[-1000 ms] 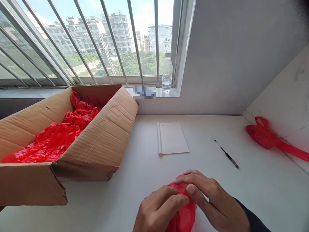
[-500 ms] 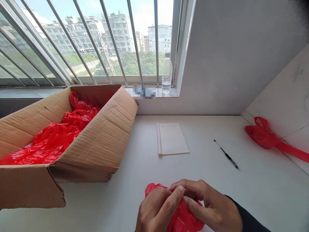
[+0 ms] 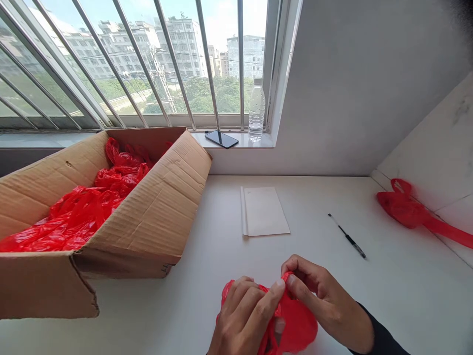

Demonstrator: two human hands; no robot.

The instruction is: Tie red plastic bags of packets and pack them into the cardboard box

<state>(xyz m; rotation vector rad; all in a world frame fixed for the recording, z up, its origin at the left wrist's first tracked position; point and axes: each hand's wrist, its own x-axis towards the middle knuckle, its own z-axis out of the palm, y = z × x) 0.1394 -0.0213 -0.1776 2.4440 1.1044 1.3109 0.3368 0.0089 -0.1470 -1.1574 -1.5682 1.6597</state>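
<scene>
At the left of the white surface [image 3: 155, 315], an open cardboard box [image 3: 155, 207] is set aslant, its far end close to the windowsill [image 3: 40, 140]. A glossy heap of red plastic bags [image 3: 81, 212] is held in it; its lower part is hidden, and whether any of it has been worked on cannot be told. On the sill, a smartphone [image 3: 221, 139] is laid flat beside an upright, capped plastic bottle [image 3: 256, 111], in which clear liquid appears to be contained. Between the back edge and the hands, a white booklet [image 3: 266, 212] is laid. Toward the near edge, a thin red carrier bag [image 3: 299, 325] is grasped by the left hand [image 3: 244, 313], while a bit of its upper part is pinched between thumb and forefinger of the right hand [image 3: 327, 301]. Handling of this bag is judged to be partway: some film is bunched, some hangs loose, and no completed knot can be made out. Farther right, a black pen [image 3: 349, 239] is left untouched. At the right edge, near the back corner, a loop-topped red bag [image 3: 402, 204] is laid apart, its contents indiscernible.
</scene>
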